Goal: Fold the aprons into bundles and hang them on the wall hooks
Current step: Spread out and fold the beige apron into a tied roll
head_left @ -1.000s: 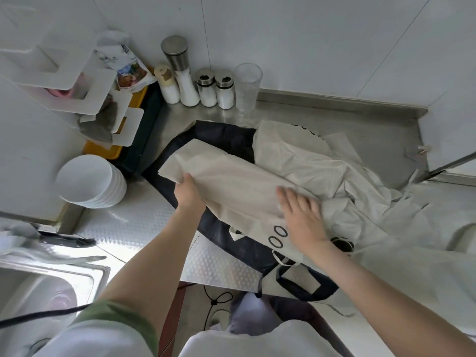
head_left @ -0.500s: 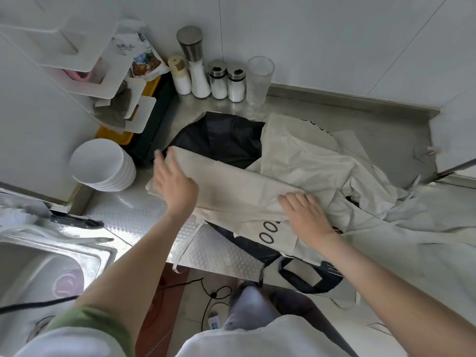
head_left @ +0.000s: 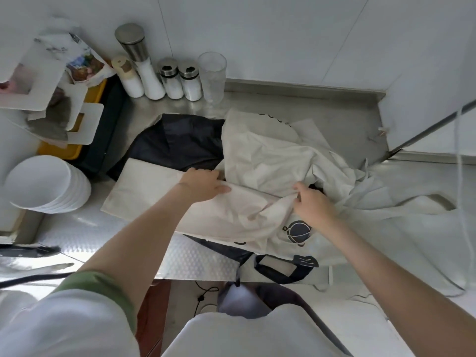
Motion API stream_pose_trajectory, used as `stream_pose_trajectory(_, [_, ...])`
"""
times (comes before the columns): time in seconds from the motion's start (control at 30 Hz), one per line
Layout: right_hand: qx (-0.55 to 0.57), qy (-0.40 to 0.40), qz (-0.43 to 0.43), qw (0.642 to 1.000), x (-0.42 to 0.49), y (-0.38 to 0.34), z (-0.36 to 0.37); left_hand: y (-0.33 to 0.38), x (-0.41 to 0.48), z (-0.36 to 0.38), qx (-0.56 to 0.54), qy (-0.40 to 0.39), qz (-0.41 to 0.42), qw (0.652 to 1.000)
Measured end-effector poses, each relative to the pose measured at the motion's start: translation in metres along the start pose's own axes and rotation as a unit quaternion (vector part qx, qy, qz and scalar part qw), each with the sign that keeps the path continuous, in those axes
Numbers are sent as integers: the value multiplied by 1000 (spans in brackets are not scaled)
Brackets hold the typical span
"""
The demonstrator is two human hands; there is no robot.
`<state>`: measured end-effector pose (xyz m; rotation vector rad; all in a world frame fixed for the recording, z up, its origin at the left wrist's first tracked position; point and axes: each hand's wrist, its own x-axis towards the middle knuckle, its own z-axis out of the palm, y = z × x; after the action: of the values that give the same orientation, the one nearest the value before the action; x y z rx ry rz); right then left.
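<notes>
A cream apron with dark printed marks lies partly folded into a long band across the steel counter. My left hand rests flat on the middle of that band with straight fingers pointing right. My right hand pinches a gathered ridge of the cream cloth just right of it. A dark navy apron lies underneath, showing behind the band. More crumpled cream cloth is heaped at the back right. No wall hooks are in view.
A stack of white bowls stands at the left. Salt and spice shakers and a clear glass line the back wall. A white rack over a yellow tray fills the left corner. A sink edge shows at lower left.
My left hand slid right along the folded band, from its left end to its middle. My right hand went from lying flat on the cloth to pinching a ridge of it.
</notes>
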<state>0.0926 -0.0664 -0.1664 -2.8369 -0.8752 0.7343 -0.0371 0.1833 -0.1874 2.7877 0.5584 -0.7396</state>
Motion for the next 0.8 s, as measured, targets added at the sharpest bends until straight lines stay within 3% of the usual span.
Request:
stream_pose_trajectory(0.1, [21,-105,-7,994,8,15,-5,-7,-4,-2,-51,-42,-14,998])
stream_pose_trajectory(0.2, [30,-42,-51,997,11,18,-6,-13,-10,1,-143,-29,-30,989])
stream_pose_trajectory(0.27, [44,41,-57,997,17,18,-12,-21,-17,2,-144,25,-50,988])
stream_pose_trajectory(0.33, [49,97,-58,992,29,18,-23,-28,-20,4,-66,108,-66,990])
stream_pose_trajectory(0.4, [65,108,-65,990,38,17,-29,-34,-23,12,14,166,-77,983])
stream_pose_trajectory(0.47, [117,81,-77,987,42,14,-28,-36,-23,22,-7,225,-96,970])
stream_pose_trajectory(0.53, [178,39,-92,979,37,13,-20,-30,-23,28,-42,283,-43,957])
stream_pose_trajectory(0.6, [267,3,-98,959,27,12,-12,-19,-21,30,-30,294,61,953])
stream_pose_trajectory(0.7, [325,-74,-69,940,10,13,2,5,-17,29,-30,224,187,956])
stream_pose_trajectory(0.8, [279,-143,-48,948,-9,12,15,27,-10,30,13,149,223,963])
